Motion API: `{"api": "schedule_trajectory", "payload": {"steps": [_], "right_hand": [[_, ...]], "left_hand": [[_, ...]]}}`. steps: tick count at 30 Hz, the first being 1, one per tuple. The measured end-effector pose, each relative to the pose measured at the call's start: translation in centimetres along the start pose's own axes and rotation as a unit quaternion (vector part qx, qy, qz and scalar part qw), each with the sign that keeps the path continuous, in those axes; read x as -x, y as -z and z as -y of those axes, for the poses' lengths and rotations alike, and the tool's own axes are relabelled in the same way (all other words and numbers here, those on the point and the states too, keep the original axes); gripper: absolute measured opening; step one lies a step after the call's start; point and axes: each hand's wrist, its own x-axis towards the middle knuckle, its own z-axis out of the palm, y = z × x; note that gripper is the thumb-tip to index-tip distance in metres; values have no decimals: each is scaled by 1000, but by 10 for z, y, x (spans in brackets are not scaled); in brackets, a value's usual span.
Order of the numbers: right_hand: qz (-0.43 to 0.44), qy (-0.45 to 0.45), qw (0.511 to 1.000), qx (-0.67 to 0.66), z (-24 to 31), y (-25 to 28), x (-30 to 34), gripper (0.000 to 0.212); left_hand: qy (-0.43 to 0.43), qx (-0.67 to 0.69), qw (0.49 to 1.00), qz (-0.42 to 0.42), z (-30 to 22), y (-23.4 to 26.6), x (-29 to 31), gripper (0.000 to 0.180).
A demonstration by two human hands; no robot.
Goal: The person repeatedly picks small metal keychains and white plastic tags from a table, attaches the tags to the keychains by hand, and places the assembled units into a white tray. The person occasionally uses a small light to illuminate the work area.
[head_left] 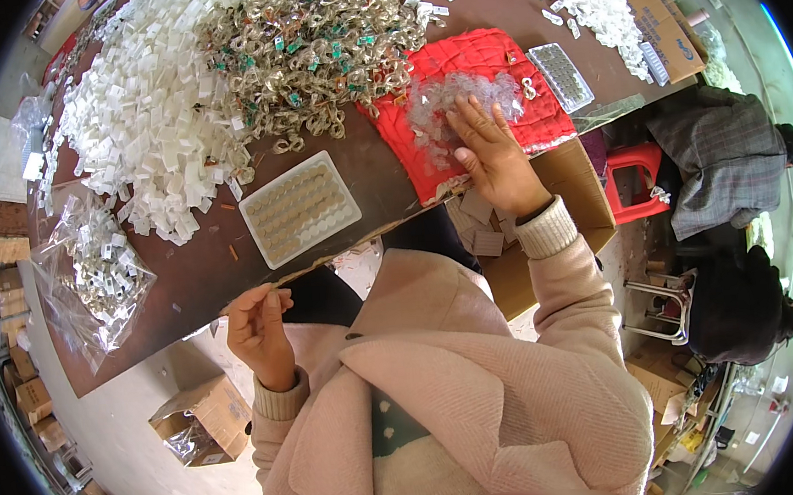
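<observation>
The right hand (493, 153) lies flat, fingers spread wide, on a heap of clear plastic blisters (446, 106) on the red padded cloth (484, 57); the heap stretches away from the fingertips, leftward. The left hand (259, 326) hovers at the near edge of the brown table (187, 271), fingers narrowly pinched on something too small to tell. A filled white tray (300, 208) sits between both hands, with bare tabletop around it.

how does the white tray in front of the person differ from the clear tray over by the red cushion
The white tray is larger and opaque, with rows of tan pieces; the clear tray is smaller and see-through, holding darker small pieces. The white tray lies on the bare brown table apart from both hands; the clear tray sits at the red cushion's far edge, beyond the right hand. Both are flat, rectangular, gridded trays.
</observation>
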Motion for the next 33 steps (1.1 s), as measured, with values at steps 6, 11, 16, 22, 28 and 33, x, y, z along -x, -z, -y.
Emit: {"api": "schedule_trajectory", "payload": {"steps": [6, 11, 16, 22, 28, 33], "right_hand": [[-137, -77, 966, -205, -11, 6, -15, 28], [-154, -102, 941, -284, -10, 7, -20, 28], [-125, -168, 933, -294, -6, 0, -29, 30], [-147, -130, 944, -263, -4, 5, -32, 31], [-176, -151, 921, -314, -1, -4, -46, 27], [-139, -123, 963, -195, 3, -9, -58, 19]], "left_hand": [[10, 9, 1000, 1, 1, 0, 3, 15], [0, 5, 1000, 4, 1, -2, 2, 15], [-9, -2, 1000, 8, -1, -4, 4, 15], [4, 40, 999, 12, 1, -6, 4, 15], [17, 45, 999, 18, 1, -7, 6, 15], [21, 42, 999, 7, 1, -3, 5, 15]]}}
